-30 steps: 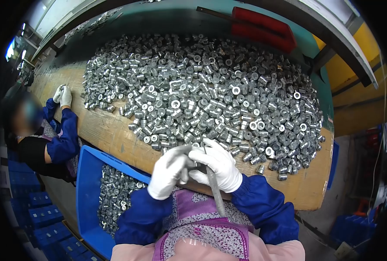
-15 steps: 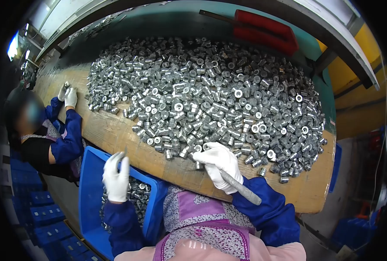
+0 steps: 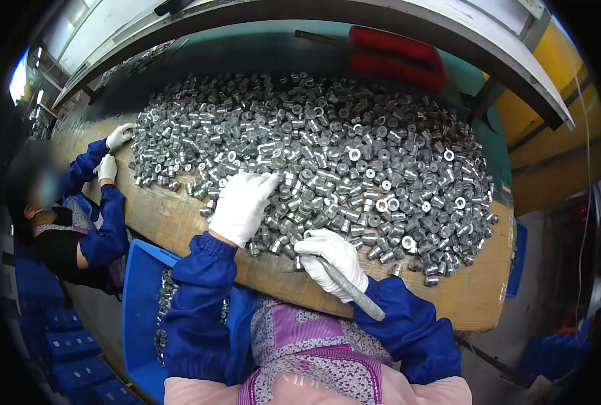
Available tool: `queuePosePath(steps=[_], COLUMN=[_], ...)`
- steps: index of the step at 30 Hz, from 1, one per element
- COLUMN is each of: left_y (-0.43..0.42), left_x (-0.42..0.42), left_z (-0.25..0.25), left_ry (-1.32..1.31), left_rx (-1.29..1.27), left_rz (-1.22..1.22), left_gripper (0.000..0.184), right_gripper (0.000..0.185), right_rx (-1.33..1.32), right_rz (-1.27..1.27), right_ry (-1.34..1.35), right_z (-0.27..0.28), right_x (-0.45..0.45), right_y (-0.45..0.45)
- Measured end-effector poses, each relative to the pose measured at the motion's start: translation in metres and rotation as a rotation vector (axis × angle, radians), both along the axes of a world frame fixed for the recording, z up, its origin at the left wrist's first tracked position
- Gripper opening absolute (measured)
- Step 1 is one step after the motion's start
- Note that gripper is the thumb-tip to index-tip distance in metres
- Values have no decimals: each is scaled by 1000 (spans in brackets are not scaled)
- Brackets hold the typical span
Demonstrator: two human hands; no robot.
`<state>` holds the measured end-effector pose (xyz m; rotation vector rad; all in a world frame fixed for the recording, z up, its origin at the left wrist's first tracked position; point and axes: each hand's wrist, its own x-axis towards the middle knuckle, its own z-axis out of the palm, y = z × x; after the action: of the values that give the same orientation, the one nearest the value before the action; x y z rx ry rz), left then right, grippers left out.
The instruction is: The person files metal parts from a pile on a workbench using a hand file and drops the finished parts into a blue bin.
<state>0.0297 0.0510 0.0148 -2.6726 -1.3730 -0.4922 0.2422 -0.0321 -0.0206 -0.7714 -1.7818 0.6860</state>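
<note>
A wide pile of small silvery metal fittings covers much of the wooden table. My left hand, in a white glove, reaches onto the near left part of the pile. Its fingers are bent down among the fittings, and anything between them is hidden. Near the table's front edge, my right hand, also gloved, is closed around a grey rod-like tool, whose thick end points down and to the right. A metal fitting lies by the fingertips of my right hand.
A blue bin with more fittings stands below the table at the left. A co-worker in white gloves sits at the far left, one hand at the pile. A red tray lies behind it, under an overhead shelf.
My left hand moved from the tool over to the blue bin, then up onto the pile. My right hand kept the tool, now angled down and right. The co-worker's hands have parted.
</note>
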Motion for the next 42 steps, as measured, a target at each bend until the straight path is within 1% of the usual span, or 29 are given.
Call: queuePosePath(steps=[1, 3, 4, 6, 7, 8, 9, 10, 11, 12, 13, 14, 16, 20, 22, 23, 24, 26, 28, 30, 31, 33, 34, 36, 38, 40, 42], left_y=[-2, -8, -13, -30, -41, -54, -66, -78, -89, -97, -104, -109, -116, -121, -119, -116, -115, -115, -116, -118, -119, -119, -118, -116, -116, -116, -117], left_x=[-1, -2, -4, 2, 6, 13, 19, 25, 29, 33, 37, 39, 44, 49, 50, 49, 48, 44, 43, 45, 46, 48, 48, 45, 45, 45, 48], left_z=[2, 7, 5, 0, 2, 9, 11, 20, 18, 17, 9, 4, 2, -9, -15, -18, -19, -19, -20, -19, -18, -15, -15, -14, -13, -12, -11], left_ry=[2, -44, -114, -534, -756, -1086, -1264, -1352, -1444, -1504, -1552, -1581, -1611, -1596, -1370, -1212, -1214, -996, -1013, -1189, -1190, -1506, -1507, -1569, -1563, -1557, -1620], left_rx=[-2, -77, -64, -64, -259, -497, -608, -744, -777, -846, -876, -949, -957, -900, -704, -547, -547, -445, -471, -638, -638, -877, -877, -964, -983, -1001, -1016], left_rz=[-2, 143, 218, 314, 379, 348, 286, 291, 223, 190, 145, 151, 169, 147, 134, 123, 129, 102, 88, 94, 95, 132, 131, 107, 110, 114, 140], left_gripper=[47, 40, 47, 51, 60, 69, 77, 83, 86, 89, 89, 89, 89, 89, 85, 84, 84, 86, 86, 88, 88, 92, 92, 95, 95, 94, 90], right_gripper=[21, 19, 19, 17, 24, 30, 29, 31, 32, 39, 41, 44, 46, 47, 45, 43, 43, 41, 41, 42, 43, 44, 44, 45, 45, 44, 44], right_rx=[-2, -37, -37, -225, -109, 8, 78, 98, 115, 93, 93, 93, 90, 96, 137, 143, 140, 131, 103, 46, 24, 8, -8, -11, -13, -30, -8], right_rz=[-2, -6, -6, 78, 37, -2, -71, -76, -80, -90, -70, -51, -20, -15, -15, -12, -7, 4, 9, -44, -54, -48, -41, -36, -30, -26, -37], right_ry=[2, -50, -49, 55, 67, 79, 42, 21, -3, -59, -49, -39, -43, -42, -107, -100, -100, -113, -84, -111, -107, -112, -117, -131, -144, -120, -69], right_z=[2, 5, 5, 3, 0, -3, -4, 0, 6, 3, 3, 4, 4, 0, -4, -3, -3, -3, -6, -8, -8, -8, -8, -7, -7, -7, -8], right_x=[1, 1, 2, 2, 0, -3, -6, -4, -3, -2, -2, -2, -2, -3, -1, -1, -1, -1, -3, -4, -5, -4, -3, -2, -1, -1, -3], right_y=[-2, -3, -4, -7, -5, -2, 1, 2, 2, -1, -1, -1, 0, 0, 1, 1, 2, 3, 2, 1, 1, 0, 0, 0, 0, 0, 0])
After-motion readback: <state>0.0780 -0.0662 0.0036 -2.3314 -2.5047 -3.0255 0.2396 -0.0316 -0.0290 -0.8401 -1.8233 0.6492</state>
